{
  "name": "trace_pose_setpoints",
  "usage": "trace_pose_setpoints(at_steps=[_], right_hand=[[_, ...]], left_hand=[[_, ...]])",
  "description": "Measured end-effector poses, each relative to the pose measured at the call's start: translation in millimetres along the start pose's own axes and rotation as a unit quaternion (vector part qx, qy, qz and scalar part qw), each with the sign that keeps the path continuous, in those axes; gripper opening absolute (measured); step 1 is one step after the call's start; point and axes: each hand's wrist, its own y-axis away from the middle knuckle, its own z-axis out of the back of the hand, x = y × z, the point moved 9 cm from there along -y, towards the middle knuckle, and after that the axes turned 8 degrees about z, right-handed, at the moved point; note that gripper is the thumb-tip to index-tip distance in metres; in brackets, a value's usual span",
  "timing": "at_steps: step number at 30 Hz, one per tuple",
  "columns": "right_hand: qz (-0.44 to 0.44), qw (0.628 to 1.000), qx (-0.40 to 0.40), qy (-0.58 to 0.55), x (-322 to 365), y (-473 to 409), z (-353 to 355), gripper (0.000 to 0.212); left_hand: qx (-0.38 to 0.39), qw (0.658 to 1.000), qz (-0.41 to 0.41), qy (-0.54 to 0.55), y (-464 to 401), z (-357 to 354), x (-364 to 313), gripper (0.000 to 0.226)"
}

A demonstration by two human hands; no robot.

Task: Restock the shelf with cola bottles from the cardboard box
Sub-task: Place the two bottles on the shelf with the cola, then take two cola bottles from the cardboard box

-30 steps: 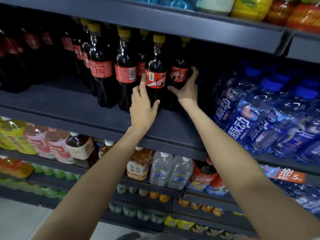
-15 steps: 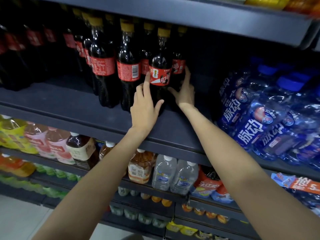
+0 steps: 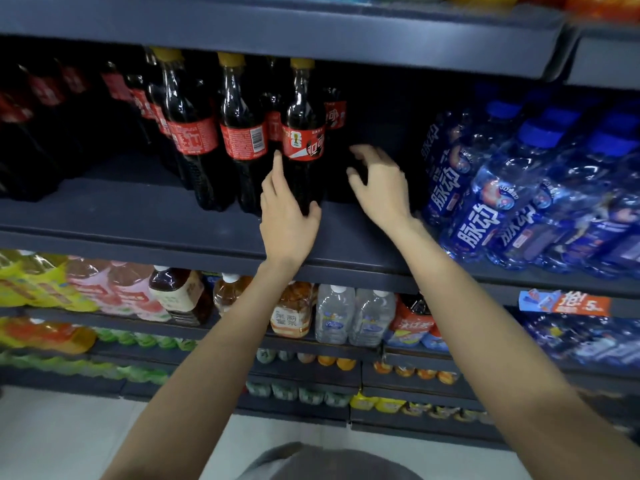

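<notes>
I see my left hand (image 3: pixel 287 216) with straight fingers touching the front cola bottle (image 3: pixel 304 143), upright on the shelf (image 3: pixel 138 216). My right hand (image 3: pixel 381 181) is blurred, seemingly empty. Free space remains beside it; the box is not visible.

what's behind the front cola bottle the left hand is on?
Behind the front cola bottle stand at least two more cola bottles: one label shows to its right, another neck to its left. Deeper rows are too dark to see. The left hand covers its base.
</notes>
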Motion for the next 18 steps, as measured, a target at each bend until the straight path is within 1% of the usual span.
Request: trace_pose_setpoints(at_steps=[2,4,6,8,10,12,15,18], right_hand=[[0.036,0.997,-0.047,0.041,17.2,23.5,29.7,0.029],[0.073,0.989,-0.107,0.074,35.1,52.5,62.1,0.023],[0.101,0.976,-0.165,0.100,47.8,91.1,96.7,0.020],[0.111,0.967,-0.203,0.105,51.3,139.9,130.0,0.017],[0.098,0.972,-0.196,0.083,44.2,197.9,158.1,0.018],[0.065,0.982,-0.165,0.065,31.3,264.0,183.5,0.020],[-0.022,0.990,-0.117,0.078,6.2,373.3,222.6,0.020],[-0.140,0.982,-0.060,0.109,-19.1,484.9,262.3,0.022]], left_hand=[[-0.006,0.999,0.030,0.021,14.0,11.6,-4.7,0.074],[-0.018,0.998,0.046,0.038,32.3,23.7,-17.1,0.050],[-0.012,0.994,0.019,0.110,60.6,30.5,-39.3,0.029],[0.028,0.977,-0.036,0.207,99.2,29.9,-64.7,0.021],[0.093,0.954,-0.094,0.269,146.9,20.9,-87.5,0.018],[0.166,0.932,-0.115,0.301,199.0,2.1,-102.4,0.017],[0.291,0.903,-0.082,0.305,286.2,-40.5,-113.0,0.018],[0.450,0.855,-0.059,0.250,389.6,-97.1,-130.1,0.016]])
